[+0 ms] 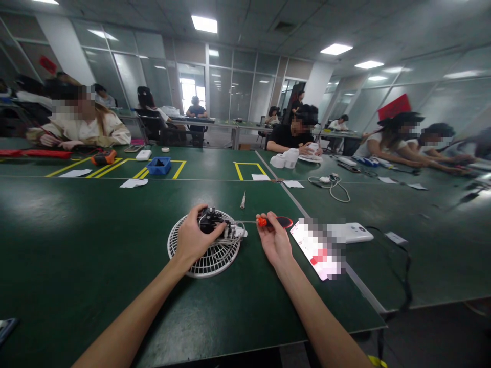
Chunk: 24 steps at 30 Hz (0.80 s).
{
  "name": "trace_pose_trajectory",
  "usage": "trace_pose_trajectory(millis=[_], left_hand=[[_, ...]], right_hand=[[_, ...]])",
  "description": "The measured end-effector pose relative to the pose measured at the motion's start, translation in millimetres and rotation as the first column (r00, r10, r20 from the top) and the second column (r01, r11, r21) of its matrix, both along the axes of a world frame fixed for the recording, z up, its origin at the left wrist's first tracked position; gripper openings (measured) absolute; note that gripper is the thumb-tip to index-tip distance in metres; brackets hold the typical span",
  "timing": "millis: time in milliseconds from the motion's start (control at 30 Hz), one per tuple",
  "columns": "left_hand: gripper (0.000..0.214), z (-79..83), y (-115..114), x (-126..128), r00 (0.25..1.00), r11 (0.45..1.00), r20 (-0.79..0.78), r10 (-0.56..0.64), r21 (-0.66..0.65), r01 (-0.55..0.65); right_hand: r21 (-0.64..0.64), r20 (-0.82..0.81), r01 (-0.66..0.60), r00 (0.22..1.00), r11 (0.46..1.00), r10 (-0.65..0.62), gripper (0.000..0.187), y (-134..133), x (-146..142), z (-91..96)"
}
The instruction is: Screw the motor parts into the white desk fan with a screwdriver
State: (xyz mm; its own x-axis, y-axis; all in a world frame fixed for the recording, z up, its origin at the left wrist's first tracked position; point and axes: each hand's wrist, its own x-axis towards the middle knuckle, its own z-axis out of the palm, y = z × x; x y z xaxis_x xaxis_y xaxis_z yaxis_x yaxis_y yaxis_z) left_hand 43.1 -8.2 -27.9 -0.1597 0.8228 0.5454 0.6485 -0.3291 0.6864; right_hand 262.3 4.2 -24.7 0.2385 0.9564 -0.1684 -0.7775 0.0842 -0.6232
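My left hand [194,236] is wrapped round a black fan motor [209,220], which rests on a round white fan grille [210,265]. Thin wires and white parts [235,232] stick out at the motor's right side. Between the fingers of my right hand [276,240] is a red and black screwdriver [284,222]. Its shaft points left and its tip reaches the white parts beside the motor; whether it sits in a screw is too small to tell. A small clear-handled screwdriver [243,200] lies on the green table just beyond.
To the right lie a lit phone [316,250] and a white power bank [358,233] with a black cable. A blue bin [159,165], paper slips [134,183] and a coiled white cable [337,186] lie farther back. Several people sit around the tables.
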Motion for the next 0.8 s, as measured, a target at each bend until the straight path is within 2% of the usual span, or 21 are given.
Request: trace_pose_trajectory(millis=[167, 400, 600, 800], left_hand=[[0.064, 0.0, 0.5, 0.7, 1.0, 1.0, 0.001, 0.004, -0.007, -0.004], [0.063, 1.2, -0.7, 0.7, 1.0, 1.0, 0.0, 0.006, 0.006, -0.006], [0.067, -1.6, 1.5, -0.1, 1.0, 1.0, 0.009, 0.013, 0.019, -0.013], [0.066, -2.0, 1.4, 0.1, 1.0, 1.0, 0.014, 0.009, -0.003, -0.009]], right_hand=[[-0.017, 0.068, 0.003, 0.998, 1.0, -0.002, 0.044, 0.7, 1.2, -2.9], [0.121, 0.037, 0.038, 0.998, 0.992, -0.042, 0.046, 0.0, 2.6, 2.6], [0.095, 0.068, -0.04, 0.997, 0.995, 0.034, 0.046, -1.5, 2.2, 3.3], [0.023, 0.092, -0.007, 0.996, 1.0, 0.005, 0.052, 0.0, 1.1, -1.4]])
